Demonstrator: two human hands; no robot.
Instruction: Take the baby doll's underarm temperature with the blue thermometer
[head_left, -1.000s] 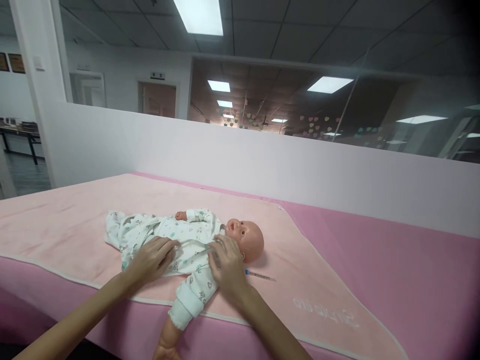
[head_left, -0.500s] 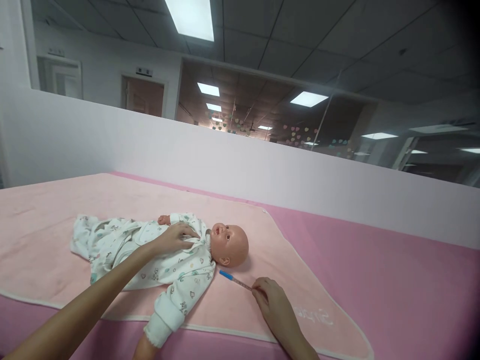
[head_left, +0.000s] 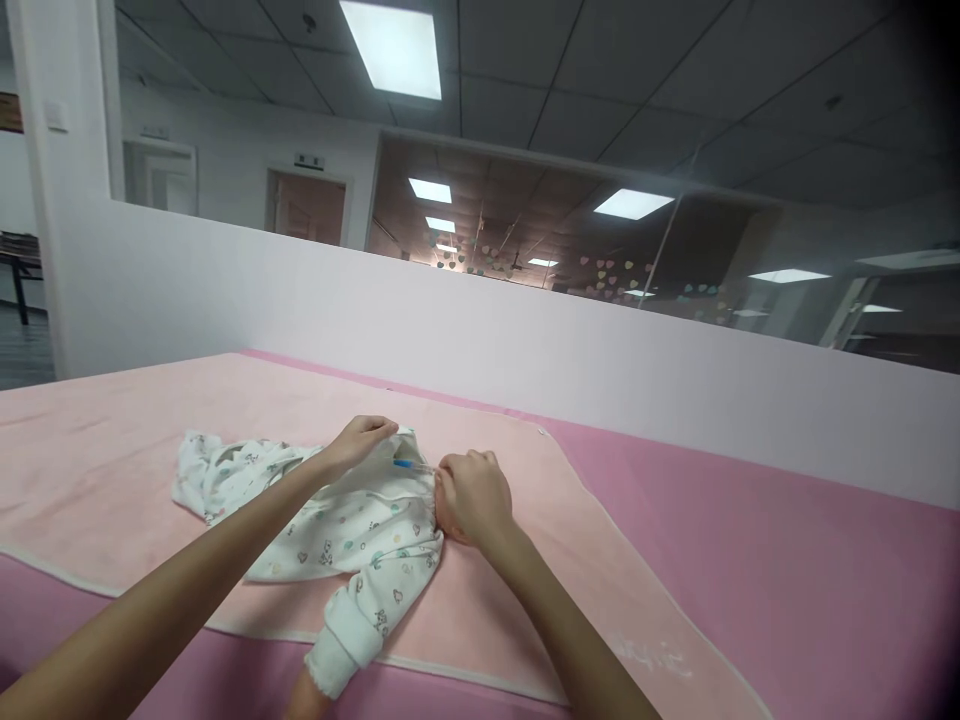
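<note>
A baby doll point(head_left: 445, 512) lies on its back, its head mostly hidden behind my right hand. It wears a white printed baby outfit point(head_left: 352, 530). Pinched at the front near the neck, the cloth is raised by my left hand point(head_left: 364, 440), which leaves a gap under it. My right hand point(head_left: 480, 495) is closed on a thin thermometer point(head_left: 405, 464) with a blue end, above the doll's face and neck. That blue end points left into the opening of the outfit; whether it touches the doll cannot be seen.
Beneath the doll is a pale pink blanket point(head_left: 150, 400) with a white edge, spread on a darker pink surface point(head_left: 750, 520). A low white wall point(head_left: 480, 320) with glass above it runs behind. A dark table point(head_left: 21, 265) stands far left.
My right hand has carried the thermometer from beside the doll's head up and left to the neck opening. My left hand has lifted the outfit's front. The view has shifted slightly.
</note>
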